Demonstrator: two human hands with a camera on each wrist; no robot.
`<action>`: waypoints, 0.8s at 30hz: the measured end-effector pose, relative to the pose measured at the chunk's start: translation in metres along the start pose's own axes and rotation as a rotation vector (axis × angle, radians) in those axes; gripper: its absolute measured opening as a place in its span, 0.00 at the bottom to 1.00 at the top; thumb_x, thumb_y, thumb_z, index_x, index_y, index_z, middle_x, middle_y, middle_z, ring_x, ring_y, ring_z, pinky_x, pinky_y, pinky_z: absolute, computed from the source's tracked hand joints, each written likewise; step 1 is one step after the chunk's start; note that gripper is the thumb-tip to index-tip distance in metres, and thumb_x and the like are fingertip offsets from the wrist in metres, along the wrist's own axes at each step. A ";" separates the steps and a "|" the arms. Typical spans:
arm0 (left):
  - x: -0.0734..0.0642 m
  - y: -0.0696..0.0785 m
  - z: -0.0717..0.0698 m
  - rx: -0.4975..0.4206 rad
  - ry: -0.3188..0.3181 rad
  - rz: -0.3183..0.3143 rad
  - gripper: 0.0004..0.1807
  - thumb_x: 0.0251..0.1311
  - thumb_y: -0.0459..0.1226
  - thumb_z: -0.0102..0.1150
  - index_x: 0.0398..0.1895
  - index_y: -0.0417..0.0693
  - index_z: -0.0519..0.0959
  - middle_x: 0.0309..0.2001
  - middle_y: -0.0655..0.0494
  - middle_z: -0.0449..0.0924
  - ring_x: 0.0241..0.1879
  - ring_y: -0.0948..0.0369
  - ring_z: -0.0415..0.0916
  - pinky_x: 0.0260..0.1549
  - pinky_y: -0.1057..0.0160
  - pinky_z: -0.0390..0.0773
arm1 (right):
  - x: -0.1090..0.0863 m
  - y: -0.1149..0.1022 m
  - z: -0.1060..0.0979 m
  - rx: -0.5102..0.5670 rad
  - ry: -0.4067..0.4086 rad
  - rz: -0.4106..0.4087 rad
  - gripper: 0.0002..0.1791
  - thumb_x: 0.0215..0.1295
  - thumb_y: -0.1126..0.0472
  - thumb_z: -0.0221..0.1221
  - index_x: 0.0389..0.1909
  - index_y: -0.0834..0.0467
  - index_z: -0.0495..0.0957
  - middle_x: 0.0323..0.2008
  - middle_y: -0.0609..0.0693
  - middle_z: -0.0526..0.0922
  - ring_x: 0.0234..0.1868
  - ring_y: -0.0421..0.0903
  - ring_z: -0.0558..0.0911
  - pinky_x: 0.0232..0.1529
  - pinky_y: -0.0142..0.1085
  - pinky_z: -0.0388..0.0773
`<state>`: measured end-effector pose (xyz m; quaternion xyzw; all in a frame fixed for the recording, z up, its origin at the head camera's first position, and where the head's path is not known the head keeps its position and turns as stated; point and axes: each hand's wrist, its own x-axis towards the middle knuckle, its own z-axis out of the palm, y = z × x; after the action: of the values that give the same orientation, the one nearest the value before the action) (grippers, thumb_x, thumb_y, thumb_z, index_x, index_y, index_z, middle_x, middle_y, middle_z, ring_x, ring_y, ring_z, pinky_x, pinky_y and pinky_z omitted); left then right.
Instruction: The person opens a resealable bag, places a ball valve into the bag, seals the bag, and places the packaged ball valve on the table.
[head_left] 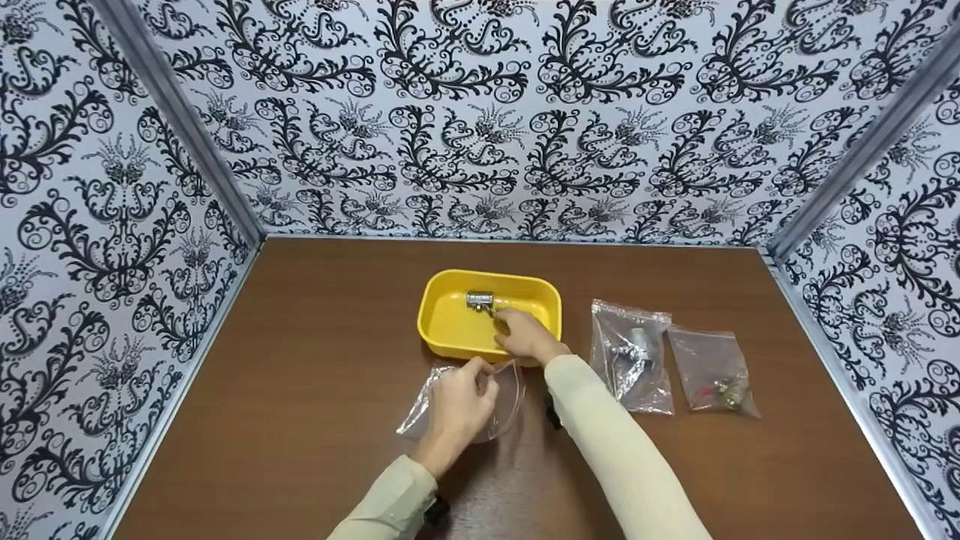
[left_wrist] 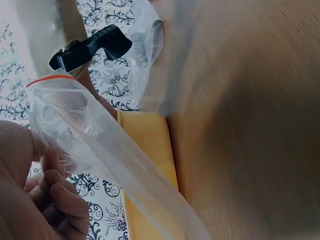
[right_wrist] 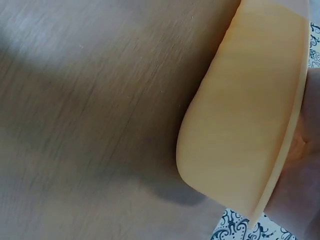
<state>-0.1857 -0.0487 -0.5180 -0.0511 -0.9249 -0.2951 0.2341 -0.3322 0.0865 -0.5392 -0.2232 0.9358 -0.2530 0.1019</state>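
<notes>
My left hand (head_left: pixel 461 397) pinches a clear zip bag (left_wrist: pixel 95 125) near its mouth. A red strip runs along the bag's edge in the left wrist view. The bag overlaps the front of the yellow tray (head_left: pixel 457 351). Over the tray's front right side, my right hand (head_left: pixel 525 334) reaches in with its fingers bent down. Its fingertips pinch the thin end of a small shiny metal fitting (head_left: pixel 478 300), which has a cylindrical body. In the right wrist view, the tray's wall (right_wrist: pixel 240 115) hides these fingertips.
Right of the tray lies a clear zip bag (head_left: pixel 634 360) with metal parts inside. Beside it, another bag (head_left: pixel 712 371) contains brass-coloured and red pieces. The brown table (head_left: pixel 315 360) is enclosed at the back and sides by patterned panels (head_left: pixel 480 127).
</notes>
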 end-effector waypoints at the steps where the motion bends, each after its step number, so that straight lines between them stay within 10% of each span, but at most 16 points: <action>1: 0.000 0.000 0.000 -0.002 0.002 0.003 0.03 0.48 0.35 0.63 0.27 0.53 0.82 0.17 0.62 0.77 0.16 0.65 0.71 0.17 0.65 0.69 | 0.000 0.000 -0.001 -0.004 0.001 0.002 0.23 0.64 0.65 0.58 0.60 0.68 0.73 0.61 0.62 0.76 0.64 0.57 0.74 0.67 0.47 0.67; 10: 0.003 0.001 -0.005 -0.053 -0.053 -0.047 0.04 0.50 0.35 0.62 0.29 0.53 0.82 0.18 0.63 0.78 0.17 0.66 0.70 0.19 0.69 0.70 | -0.009 -0.006 -0.018 -0.143 0.028 0.090 0.09 0.65 0.64 0.58 0.40 0.63 0.83 0.41 0.57 0.86 0.43 0.53 0.83 0.49 0.47 0.79; 16: 0.002 0.002 -0.005 -0.063 -0.070 -0.044 0.04 0.50 0.35 0.62 0.30 0.52 0.83 0.19 0.62 0.79 0.17 0.67 0.70 0.19 0.71 0.70 | -0.012 -0.006 -0.014 -0.265 0.117 0.091 0.18 0.62 0.62 0.64 0.53 0.59 0.77 0.51 0.57 0.83 0.52 0.56 0.81 0.53 0.49 0.78; 24: -0.003 0.005 -0.004 -0.041 -0.053 -0.016 0.03 0.51 0.37 0.63 0.30 0.54 0.84 0.18 0.64 0.78 0.18 0.66 0.70 0.19 0.68 0.69 | -0.006 -0.002 -0.006 -0.154 -0.033 -0.003 0.22 0.59 0.65 0.66 0.56 0.56 0.79 0.54 0.52 0.82 0.57 0.51 0.79 0.62 0.45 0.73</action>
<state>-0.1810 -0.0469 -0.5142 -0.0561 -0.9250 -0.3143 0.2062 -0.3278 0.0906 -0.5332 -0.2358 0.9504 -0.1767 0.0997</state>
